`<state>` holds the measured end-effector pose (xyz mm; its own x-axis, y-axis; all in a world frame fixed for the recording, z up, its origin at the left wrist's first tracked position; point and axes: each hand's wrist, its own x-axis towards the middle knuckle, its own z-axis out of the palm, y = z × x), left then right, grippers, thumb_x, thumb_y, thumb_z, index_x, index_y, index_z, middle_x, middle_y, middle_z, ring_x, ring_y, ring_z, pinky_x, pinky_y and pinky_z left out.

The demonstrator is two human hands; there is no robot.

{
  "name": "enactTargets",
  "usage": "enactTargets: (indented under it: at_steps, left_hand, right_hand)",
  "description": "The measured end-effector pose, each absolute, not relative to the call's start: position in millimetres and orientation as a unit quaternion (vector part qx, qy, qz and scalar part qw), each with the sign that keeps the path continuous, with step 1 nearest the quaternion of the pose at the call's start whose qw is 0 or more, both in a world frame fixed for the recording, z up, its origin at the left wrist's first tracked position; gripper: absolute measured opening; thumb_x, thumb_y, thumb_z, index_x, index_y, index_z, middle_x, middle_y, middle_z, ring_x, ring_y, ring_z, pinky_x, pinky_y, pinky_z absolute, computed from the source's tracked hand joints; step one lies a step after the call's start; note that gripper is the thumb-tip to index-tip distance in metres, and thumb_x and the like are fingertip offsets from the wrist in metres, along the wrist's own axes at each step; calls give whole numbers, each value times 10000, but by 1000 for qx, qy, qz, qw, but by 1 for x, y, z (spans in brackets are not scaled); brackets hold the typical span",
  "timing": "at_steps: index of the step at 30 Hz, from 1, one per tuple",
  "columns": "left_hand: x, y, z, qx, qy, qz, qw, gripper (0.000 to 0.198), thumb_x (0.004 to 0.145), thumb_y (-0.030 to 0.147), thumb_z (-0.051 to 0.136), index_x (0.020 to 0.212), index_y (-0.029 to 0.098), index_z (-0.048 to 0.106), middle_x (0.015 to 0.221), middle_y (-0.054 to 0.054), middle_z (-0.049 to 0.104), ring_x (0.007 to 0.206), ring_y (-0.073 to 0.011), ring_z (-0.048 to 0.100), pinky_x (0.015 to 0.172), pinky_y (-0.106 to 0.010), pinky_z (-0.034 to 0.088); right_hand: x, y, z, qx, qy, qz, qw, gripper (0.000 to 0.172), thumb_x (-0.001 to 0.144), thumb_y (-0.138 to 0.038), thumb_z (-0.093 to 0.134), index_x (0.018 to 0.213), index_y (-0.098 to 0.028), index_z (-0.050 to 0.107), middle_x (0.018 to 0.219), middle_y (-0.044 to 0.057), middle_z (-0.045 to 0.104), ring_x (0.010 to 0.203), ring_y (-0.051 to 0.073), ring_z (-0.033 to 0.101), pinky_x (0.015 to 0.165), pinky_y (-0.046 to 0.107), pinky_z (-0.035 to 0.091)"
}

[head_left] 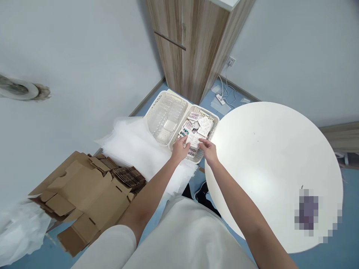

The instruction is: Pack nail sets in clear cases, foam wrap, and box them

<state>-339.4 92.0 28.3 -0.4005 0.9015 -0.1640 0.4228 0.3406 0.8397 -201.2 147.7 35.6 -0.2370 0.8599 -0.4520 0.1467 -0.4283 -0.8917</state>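
Note:
A small white card (192, 141) with rows of print is pinched between my two hands over a white plastic basket (214, 121). My left hand (180, 148) grips its left side, with thumb and fingers closed on it. On the right edge, my right hand (209, 149) holds the same card between thumb and fingers. Beneath and beyond it, the basket contains several more cards (206, 124), some printed with text and others bearing small purple or teal pieces too small to name. The card's far side is hidden from me.
Left of that basket stands another basket (153, 112) with clear plastic trays. White sheets (131, 140) and folded brown cardboard boxes (84, 183) lie to the left. A round white table (269, 157) fills the right, with a blurred purple item (308, 211). A wooden cabinet (193, 48) stands behind.

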Motion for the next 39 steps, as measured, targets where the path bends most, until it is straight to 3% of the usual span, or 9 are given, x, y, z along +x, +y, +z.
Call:
enactTargets:
  at_steps: [10, 17, 22, 29, 35, 39]
  left_hand:
    - [-240, 41, 62, 464, 672, 420, 396, 365, 785, 268, 472, 1132, 171, 529, 978, -65, 599, 803, -135, 567, 722, -260, 479]
    - [-130, -1, 62, 514, 634, 345, 464, 381, 765, 215, 471, 1137, 158, 528, 962, -58, 613, 781, -126, 572, 757, -268, 475]
    - [-81, -17, 61, 581, 587, 324, 461, 490, 766, 166, 452, 1252, 180, 396, 941, -39, 576, 739, -90, 545, 740, -254, 473]
    - [-67, -23, 59, 703, 485, 282, 437, 557, 728, 75, 442, 1255, 242, 378, 956, -33, 536, 817, -117, 509, 746, -284, 463]
    - [-64, -19, 68, 696, 483, 270, 457, 267, 813, 230, 424, 1031, 211, 576, 887, -38, 577, 785, -133, 532, 704, -271, 438]
    - [-59, -13, 72, 662, 501, 260, 493, 229, 800, 338, 453, 784, 184, 622, 783, -22, 571, 705, -123, 517, 643, -247, 415]
  right_hand:
    - [-85, 92, 66, -544, -479, 609, 323, 288, 663, -315, 564, 910, -187, 639, 854, 37, 643, 757, 145, 560, 721, 308, 446]
    - [45, 24, 64, -580, -464, 578, 340, 307, 663, -354, 571, 920, -198, 634, 921, 56, 641, 812, 178, 569, 747, 339, 439]
    - [102, -9, 62, -598, -451, 560, 353, 344, 674, -385, 566, 949, -189, 626, 867, 61, 646, 796, 180, 565, 722, 328, 440]
    - [128, -29, 60, -595, -451, 538, 393, 329, 683, -380, 558, 955, -204, 620, 909, 61, 626, 819, 178, 558, 745, 329, 436]
    - [134, -39, 64, -595, -429, 557, 388, 313, 667, -410, 585, 897, -203, 630, 855, 50, 629, 787, 168, 549, 738, 325, 424]
    - [134, -39, 66, -621, -427, 526, 394, 316, 662, -482, 571, 765, -186, 610, 751, 30, 596, 688, 140, 509, 673, 297, 408]
